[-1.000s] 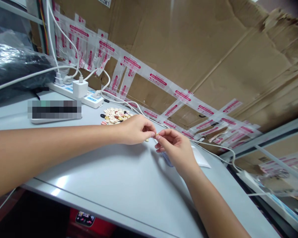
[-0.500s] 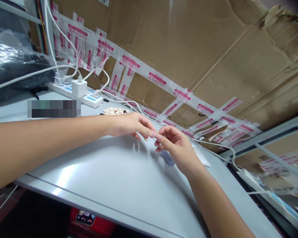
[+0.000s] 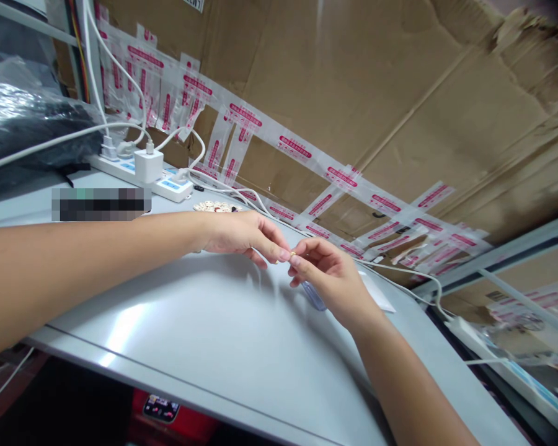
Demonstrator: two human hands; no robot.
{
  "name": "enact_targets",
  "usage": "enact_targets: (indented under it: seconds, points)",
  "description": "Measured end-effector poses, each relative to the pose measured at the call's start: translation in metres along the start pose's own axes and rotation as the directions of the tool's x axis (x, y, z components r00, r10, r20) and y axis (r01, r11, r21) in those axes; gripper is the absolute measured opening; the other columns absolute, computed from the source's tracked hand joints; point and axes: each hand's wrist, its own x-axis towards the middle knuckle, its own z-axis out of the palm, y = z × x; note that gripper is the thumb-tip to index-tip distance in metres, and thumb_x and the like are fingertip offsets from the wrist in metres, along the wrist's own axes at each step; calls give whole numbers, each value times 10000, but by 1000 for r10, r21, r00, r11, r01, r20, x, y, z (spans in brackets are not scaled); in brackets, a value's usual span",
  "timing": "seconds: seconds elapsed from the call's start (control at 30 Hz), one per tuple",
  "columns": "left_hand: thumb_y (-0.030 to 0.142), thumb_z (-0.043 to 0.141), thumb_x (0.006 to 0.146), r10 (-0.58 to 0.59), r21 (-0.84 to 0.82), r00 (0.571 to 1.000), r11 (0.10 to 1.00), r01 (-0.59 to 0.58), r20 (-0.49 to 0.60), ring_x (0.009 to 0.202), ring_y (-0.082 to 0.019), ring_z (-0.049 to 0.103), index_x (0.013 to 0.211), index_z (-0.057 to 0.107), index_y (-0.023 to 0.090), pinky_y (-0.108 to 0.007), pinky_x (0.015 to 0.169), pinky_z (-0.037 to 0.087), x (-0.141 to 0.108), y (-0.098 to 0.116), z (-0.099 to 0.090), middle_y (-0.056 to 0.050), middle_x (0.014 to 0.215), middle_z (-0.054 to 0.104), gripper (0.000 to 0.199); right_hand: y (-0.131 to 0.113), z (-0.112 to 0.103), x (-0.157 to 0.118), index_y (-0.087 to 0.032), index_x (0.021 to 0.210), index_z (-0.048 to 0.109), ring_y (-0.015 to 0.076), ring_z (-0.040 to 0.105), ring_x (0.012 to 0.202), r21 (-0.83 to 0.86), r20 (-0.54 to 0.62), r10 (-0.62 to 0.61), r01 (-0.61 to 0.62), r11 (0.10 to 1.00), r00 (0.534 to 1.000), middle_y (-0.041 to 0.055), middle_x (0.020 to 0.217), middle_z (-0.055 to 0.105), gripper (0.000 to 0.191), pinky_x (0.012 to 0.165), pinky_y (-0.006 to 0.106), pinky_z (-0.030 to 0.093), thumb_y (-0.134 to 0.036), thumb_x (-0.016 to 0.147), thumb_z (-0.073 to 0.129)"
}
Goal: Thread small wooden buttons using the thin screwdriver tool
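Observation:
My left hand is pinched, its thumb and index fingertips meeting those of my right hand above the grey table. A tiny yellowish piece shows between the fingertips of my right hand, touching the left ones. What my left fingertips grip is too small to make out. Beneath my right hand lies a clear purplish plastic item, partly hidden by the fingers. Behind my left wrist sits a pile of small cream-coloured pieces with a few darker ones.
A white power strip with a plug adapter and cables stands at the back left. A white sheet lies right of my right hand. Taped cardboard rises behind the table. Black plastic-wrapped goods lie far left.
My left fingertips have shifted slightly downward, and the yellowish piece between the hands has moved slightly left and down. Both hands stay together.

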Motion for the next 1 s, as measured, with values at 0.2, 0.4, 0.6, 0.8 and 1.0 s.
enact_targets:
  seconds: [0.2, 0.4, 0.6, 0.8, 1.0]
  points:
    - [314, 804, 763, 6, -1, 1000, 1000, -6, 29, 859, -130, 646, 877, 779, 243, -277, 806, 523, 1, -2, -3, -22, 930, 727, 137, 2, -1, -1, -203, 882, 620, 133, 611, 711, 4, 18, -6, 6, 1000, 1000, -5, 776, 624, 219, 620, 268, 572, -381, 836, 740]
    - [388, 847, 704, 10, -2, 1000, 1000, -9, 25, 772, -128, 617, 901, 778, 206, -280, 769, 502, -1, -3, -4, -35, 833, 708, 277, 2, -1, 0, -198, 880, 627, 129, 612, 715, 7, 27, -14, 14, 1000, 1000, -2, 788, 627, 212, 615, 262, 574, -372, 838, 742]
    - [399, 848, 698, -8, 14, 1000, 1000, 8, 10, 787, -133, 621, 886, 782, 210, -276, 768, 490, -1, -3, -4, -40, 849, 715, 274, 3, 1, 0, -193, 880, 633, 130, 607, 710, 10, 21, -12, 12, 1000, 1000, 3, 786, 622, 223, 612, 267, 573, -371, 825, 754]
    - [400, 848, 703, -5, 20, 1000, 1000, 5, 3, 768, -114, 624, 882, 778, 215, -252, 755, 492, -1, -3, -4, -25, 824, 716, 266, 3, 1, 0, -193, 879, 632, 130, 609, 703, 8, 13, -19, 19, 1000, 1000, 2, 788, 623, 215, 607, 271, 574, -370, 831, 746]
    - [349, 835, 729, -2, -28, 1000, 1000, 3, 14, 826, -120, 660, 903, 761, 214, -260, 806, 519, 1, -2, -2, -23, 907, 722, 232, 2, 1, 0, -189, 869, 624, 131, 614, 699, -20, -19, -10, 10, 1000, 1000, -1, 778, 625, 235, 597, 266, 575, -381, 823, 751]
